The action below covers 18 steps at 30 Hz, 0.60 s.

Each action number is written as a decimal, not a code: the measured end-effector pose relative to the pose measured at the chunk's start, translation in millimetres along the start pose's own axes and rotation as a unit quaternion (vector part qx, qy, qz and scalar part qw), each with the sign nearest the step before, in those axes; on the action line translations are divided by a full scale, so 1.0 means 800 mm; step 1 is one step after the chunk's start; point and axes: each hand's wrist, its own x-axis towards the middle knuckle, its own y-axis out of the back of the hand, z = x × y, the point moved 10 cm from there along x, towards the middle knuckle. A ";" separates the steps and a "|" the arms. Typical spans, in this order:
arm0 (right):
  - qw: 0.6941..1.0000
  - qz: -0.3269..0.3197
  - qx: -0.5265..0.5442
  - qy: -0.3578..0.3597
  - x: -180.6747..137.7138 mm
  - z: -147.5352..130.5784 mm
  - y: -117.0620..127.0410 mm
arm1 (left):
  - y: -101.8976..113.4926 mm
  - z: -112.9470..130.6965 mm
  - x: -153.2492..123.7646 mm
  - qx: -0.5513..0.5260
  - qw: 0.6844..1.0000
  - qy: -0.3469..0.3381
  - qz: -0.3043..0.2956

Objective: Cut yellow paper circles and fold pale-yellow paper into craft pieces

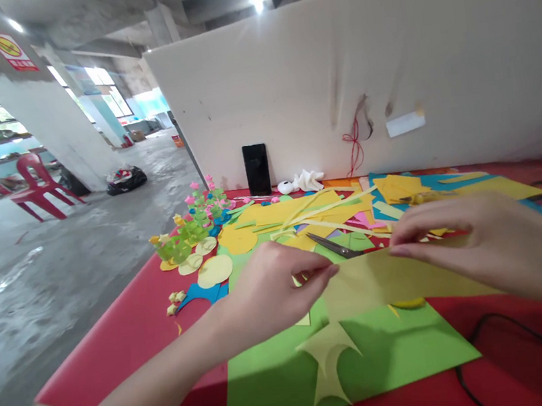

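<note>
A strip of yellow paper [363, 284] hangs between my two hands above a green sheet [423, 349]. My left hand [283, 288] pinches its top left corner between thumb and fingers. Along the top edge, farther right, my right hand [456, 231] is closed on the same paper. Behind the strip lie dark-bladed scissors [335, 246], their handles partly hidden by the paper. Below my hands a pale yellow offcut with curved edges [329, 359] rests on the green sheet. Pale yellow paper circles [215, 271] lie left of my left hand.
Paper plants with small stars [193, 220] stand at the table's left edge. A black phone [257, 170] leans against the pale board [286, 93]. Yellow and blue paper scraps [400, 186] cover the back. A dark cable [519, 319] runs over the red surface at right.
</note>
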 end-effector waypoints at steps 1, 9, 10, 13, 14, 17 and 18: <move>1.000 0.000 -0.007 -0.007 0.000 0.004 0.003 | 0.002 -0.002 0.000 -0.002 1.000 0.004 0.008; 0.997 0.009 -0.046 -0.067 0.002 0.039 0.020 | 0.025 -0.014 0.000 -0.138 0.985 -0.007 0.103; 0.998 0.008 -0.035 -0.059 0.003 0.036 0.016 | 0.027 -0.011 -0.001 -0.141 0.983 -0.027 0.114; 0.999 -0.026 -0.004 -0.023 0.006 0.015 -0.011 | 0.013 0.010 -0.004 -0.089 0.988 -0.102 0.078; 0.999 -0.037 0.000 -0.012 0.006 0.005 -0.021 | 0.007 0.016 -0.005 -0.075 0.989 -0.115 0.062; 0.999 -0.037 0.017 0.026 0.002 -0.024 -0.041 | -0.008 0.019 -0.004 -0.058 0.993 -0.098 0.041; 0.999 -0.027 0.022 0.035 0.000 -0.030 -0.043 | -0.012 0.017 -0.003 -0.056 0.994 -0.082 0.036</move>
